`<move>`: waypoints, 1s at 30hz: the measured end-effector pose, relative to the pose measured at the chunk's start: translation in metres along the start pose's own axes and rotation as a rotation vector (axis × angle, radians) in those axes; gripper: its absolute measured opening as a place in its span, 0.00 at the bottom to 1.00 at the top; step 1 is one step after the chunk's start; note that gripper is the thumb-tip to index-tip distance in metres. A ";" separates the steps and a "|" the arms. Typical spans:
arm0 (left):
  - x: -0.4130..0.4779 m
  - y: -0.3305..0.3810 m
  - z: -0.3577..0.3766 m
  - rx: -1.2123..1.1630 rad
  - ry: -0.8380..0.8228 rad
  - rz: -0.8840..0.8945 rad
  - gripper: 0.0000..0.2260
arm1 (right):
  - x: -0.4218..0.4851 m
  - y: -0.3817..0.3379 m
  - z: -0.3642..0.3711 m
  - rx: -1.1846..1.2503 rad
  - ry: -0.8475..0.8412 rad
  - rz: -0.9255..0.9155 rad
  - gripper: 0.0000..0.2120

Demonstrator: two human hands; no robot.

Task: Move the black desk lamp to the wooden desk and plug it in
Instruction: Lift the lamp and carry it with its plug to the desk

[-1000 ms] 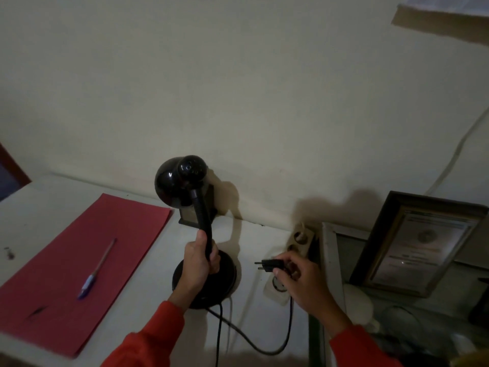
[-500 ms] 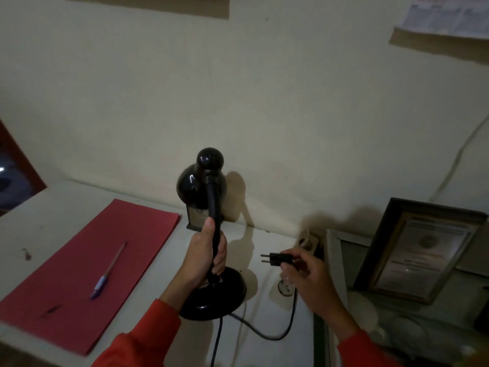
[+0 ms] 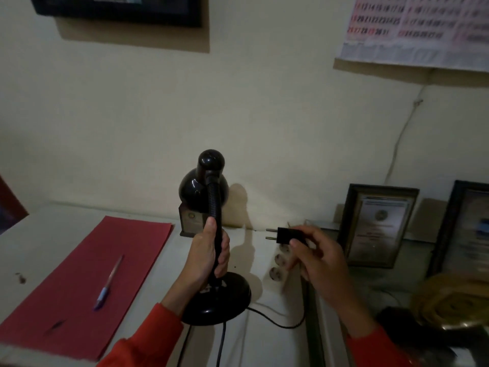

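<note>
Your left fingers (image 3: 223, 250) were wrapped around the lamp (image 3: 211, 234) neck, base on the white surface (image 3: 39, 234). Your right hand (image 3: 321, 260) pinched the plug (image 3: 287, 235) between thumb and fingertips, prongs pointing left, above the power strip (image 3: 277, 266). Your wrists came up from red sleeves (image 3: 148, 337). Calendar (image 3: 418, 27) numerals were blurred; the certificates' (image 3: 375, 226) text was unreadable.

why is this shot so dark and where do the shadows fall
Head view: the room is dim and the lamp unlit; its shadow falls rightwards on the wall, so light comes from the left. Calendar digits blur; the right hand looks soft.
</note>
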State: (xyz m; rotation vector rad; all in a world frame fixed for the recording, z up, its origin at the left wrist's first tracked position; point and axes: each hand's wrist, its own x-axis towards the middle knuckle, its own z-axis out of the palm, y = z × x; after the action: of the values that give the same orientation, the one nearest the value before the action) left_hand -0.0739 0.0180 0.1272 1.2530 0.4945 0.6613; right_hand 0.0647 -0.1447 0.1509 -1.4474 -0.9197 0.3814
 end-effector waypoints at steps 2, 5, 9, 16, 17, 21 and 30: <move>-0.012 0.005 0.007 -0.007 -0.053 -0.004 0.24 | -0.016 -0.017 -0.005 0.003 0.038 -0.015 0.10; -0.031 0.013 0.019 0.015 -0.152 -0.003 0.24 | -0.044 -0.044 -0.012 0.001 0.084 -0.037 0.08; -0.063 0.023 0.041 0.056 -0.266 0.022 0.25 | -0.085 -0.078 -0.023 -0.034 0.194 -0.046 0.09; -0.117 0.042 0.093 0.108 -0.428 0.039 0.24 | -0.156 -0.131 -0.058 -0.093 0.408 -0.086 0.06; -0.125 0.043 0.102 0.107 -0.456 0.066 0.24 | -0.167 -0.139 -0.064 -0.107 0.432 -0.088 0.06; -0.151 0.046 0.138 0.051 -0.606 0.141 0.26 | -0.212 -0.167 -0.088 -0.108 0.545 -0.118 0.10; -0.225 0.032 0.237 -0.037 -0.892 0.063 0.23 | -0.333 -0.213 -0.138 -0.223 0.848 -0.111 0.06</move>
State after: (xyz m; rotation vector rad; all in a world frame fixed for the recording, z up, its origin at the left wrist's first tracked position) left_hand -0.0821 -0.2985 0.2142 1.3872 -0.2955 0.1127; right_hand -0.1047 -0.5084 0.2691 -1.5455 -0.3463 -0.4191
